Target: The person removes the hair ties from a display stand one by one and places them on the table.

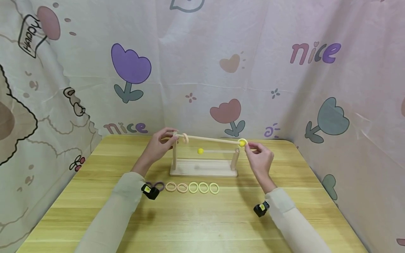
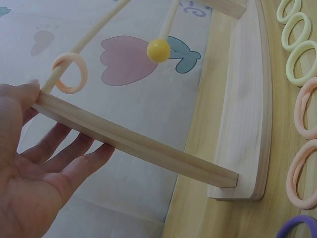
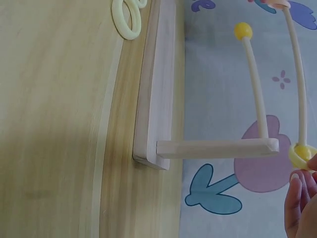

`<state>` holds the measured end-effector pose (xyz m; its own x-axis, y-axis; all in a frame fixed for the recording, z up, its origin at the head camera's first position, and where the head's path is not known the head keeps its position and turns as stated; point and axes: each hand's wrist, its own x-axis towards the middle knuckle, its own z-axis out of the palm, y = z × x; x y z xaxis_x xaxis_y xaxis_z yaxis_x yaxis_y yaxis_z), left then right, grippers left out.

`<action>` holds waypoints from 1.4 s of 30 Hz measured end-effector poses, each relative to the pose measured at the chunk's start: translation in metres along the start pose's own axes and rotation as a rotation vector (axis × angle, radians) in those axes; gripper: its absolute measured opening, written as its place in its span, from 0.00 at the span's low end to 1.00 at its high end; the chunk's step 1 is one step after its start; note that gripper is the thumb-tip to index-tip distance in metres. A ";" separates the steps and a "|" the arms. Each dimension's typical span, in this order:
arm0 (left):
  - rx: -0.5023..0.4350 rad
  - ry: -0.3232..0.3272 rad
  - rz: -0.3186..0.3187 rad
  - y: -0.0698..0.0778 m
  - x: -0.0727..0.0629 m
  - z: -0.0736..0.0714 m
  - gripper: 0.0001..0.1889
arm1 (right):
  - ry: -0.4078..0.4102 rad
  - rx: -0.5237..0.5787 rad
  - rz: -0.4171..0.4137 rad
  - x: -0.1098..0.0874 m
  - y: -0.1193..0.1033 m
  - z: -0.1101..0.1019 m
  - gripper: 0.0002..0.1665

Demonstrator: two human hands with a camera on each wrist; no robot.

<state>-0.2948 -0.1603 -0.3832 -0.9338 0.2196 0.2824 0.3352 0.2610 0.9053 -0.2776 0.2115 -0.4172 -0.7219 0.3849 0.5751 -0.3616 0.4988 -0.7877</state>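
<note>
A wooden stand (image 1: pixel 202 172) has two upright posts, each bearing a sideways rod tipped with a yellow ball. My left hand (image 1: pixel 159 144) grips the top of the taller left post (image 2: pixel 133 141), thumb at its end and fingers along its side. On the upper rod (image 1: pixel 212 139), close to that post, hangs a peach ring (image 2: pixel 71 73). With thumb and fingers my right hand (image 1: pixel 260 157) pinches a pale yellow ring (image 1: pixel 242 139) around the ball (image 3: pixel 302 150) at the upper rod's end. The lower rod (image 3: pixel 255 84), from the shorter right post (image 3: pixel 213 148), carries no ring.
In front of the stand, a row of rings lies on the wooden table (image 1: pixel 202 221): purple rings (image 1: pixel 159 186) at the left, peach rings (image 1: pixel 171 186) in the middle, pale yellow rings (image 1: pixel 204 187) at the right. A printed curtain (image 1: pixel 190 70) hangs behind the table.
</note>
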 end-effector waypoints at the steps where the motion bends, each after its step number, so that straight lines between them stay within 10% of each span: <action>1: -0.002 0.000 0.000 0.000 0.000 0.000 0.20 | 0.000 0.002 0.001 0.000 0.001 0.000 0.08; 17: 0.011 -0.002 -0.004 0.000 0.001 0.000 0.22 | 0.021 -0.026 0.055 0.007 0.006 -0.008 0.08; 42: 0.009 -0.002 0.004 -0.001 0.001 0.000 0.21 | -0.307 -0.111 0.250 0.008 0.008 -0.044 0.11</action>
<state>-0.2962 -0.1605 -0.3834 -0.9322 0.2226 0.2852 0.3400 0.2689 0.9012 -0.2603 0.2521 -0.4092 -0.9281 0.2636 0.2631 -0.0990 0.5064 -0.8566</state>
